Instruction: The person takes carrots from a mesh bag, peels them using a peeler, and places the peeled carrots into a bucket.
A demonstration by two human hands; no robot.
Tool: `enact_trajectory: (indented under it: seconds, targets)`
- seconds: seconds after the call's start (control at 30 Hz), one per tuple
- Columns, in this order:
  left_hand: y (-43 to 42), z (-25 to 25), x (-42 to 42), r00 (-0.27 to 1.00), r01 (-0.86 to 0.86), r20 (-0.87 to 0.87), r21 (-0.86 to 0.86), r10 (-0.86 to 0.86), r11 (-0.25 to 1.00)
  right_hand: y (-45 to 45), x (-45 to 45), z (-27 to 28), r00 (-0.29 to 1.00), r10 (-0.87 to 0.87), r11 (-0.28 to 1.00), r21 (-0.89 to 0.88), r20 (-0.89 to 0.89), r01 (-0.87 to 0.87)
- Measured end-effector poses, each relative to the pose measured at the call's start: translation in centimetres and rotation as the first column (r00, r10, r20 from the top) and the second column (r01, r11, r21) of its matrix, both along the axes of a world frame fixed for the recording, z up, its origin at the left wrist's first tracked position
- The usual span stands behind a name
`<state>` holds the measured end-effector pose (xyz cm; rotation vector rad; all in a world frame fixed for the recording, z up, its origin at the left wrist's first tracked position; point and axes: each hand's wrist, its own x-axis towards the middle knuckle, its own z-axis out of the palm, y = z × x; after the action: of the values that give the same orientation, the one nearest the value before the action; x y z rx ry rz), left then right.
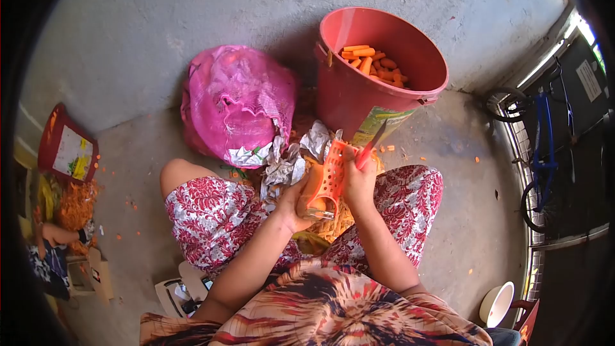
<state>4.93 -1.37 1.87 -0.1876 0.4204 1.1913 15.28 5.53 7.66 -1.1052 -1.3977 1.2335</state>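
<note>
My left hand (295, 208) wraps round a clear glass-like container (320, 208) with something orange in it, tilted over my lap. My right hand (359, 182) is closed round a knife (366, 155) with a red handle, its blade pointing up and away. The same hand also touches an orange plastic piece full of round holes (334, 170), which lies against the container; its exact kind is unclear. Below both hands, orange peelings (339, 225) lie between my knees, partly hidden. Crumpled printed paper (283, 172) is just beyond my left hand.
A large red bucket (333, 93) with peeled carrots (375, 64) stands ahead by the wall. Left of it sits a full pink woven sack (237, 99). Another red bucket (54, 138) and a peelings heap (78, 208) are far left, beside another person's arm (59, 236). A blue bicycle (546, 147) stands right.
</note>
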Motion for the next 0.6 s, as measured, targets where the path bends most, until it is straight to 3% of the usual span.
enact_trajectory:
  seconds: [0.03,0.17,0.27,0.33,0.43,0.47,0.57,0.6]
  targets:
    - [0.0,0.6,0.3,0.999,-0.042,-0.003,-0.043,0.042,0.998,-0.1,-0.1,-0.1,1.0,-0.005,1.0,0.02,-0.001,0.005]
    - [-0.1,-0.3,0.6,0.999,-0.048,0.009,0.115,0.048,0.992,-0.3,-0.2,-0.5,0.997,-0.01,0.995,0.097,0.083,0.002]
    - [0.0,-1.3,0.8,0.998,-0.061,-0.023,0.005,0.061,0.998,-0.3,0.1,-0.6,0.98,-0.02,0.99,0.143,0.197,-0.009]
    - [-0.1,-0.5,0.8,0.986,-0.049,-0.159,0.017,0.051,0.999,0.1,0.0,-1.6,0.975,-0.027,0.982,0.19,0.219,-0.015]
    - [0.6,-0.8,0.1,0.975,-0.039,-0.213,0.104,0.06,0.994,1.1,-0.4,-1.5,0.99,-0.021,0.996,0.092,0.139,0.008]
    - [0.6,-0.9,0.0,0.967,-0.038,-0.246,0.098,0.062,0.994,1.6,-0.2,-1.8,0.97,-0.026,0.999,0.034,0.243,0.019]
    - [-0.2,-0.2,0.2,0.937,0.037,-0.35,0.067,-0.012,0.997,5.6,0.8,-4.9,0.977,-0.194,0.965,0.197,0.085,0.175]
    - [-1.1,0.1,0.6,0.922,0.078,-0.383,0.049,-0.053,0.996,7.3,1.9,-4.3,0.957,-0.283,0.953,0.132,0.058,0.274]
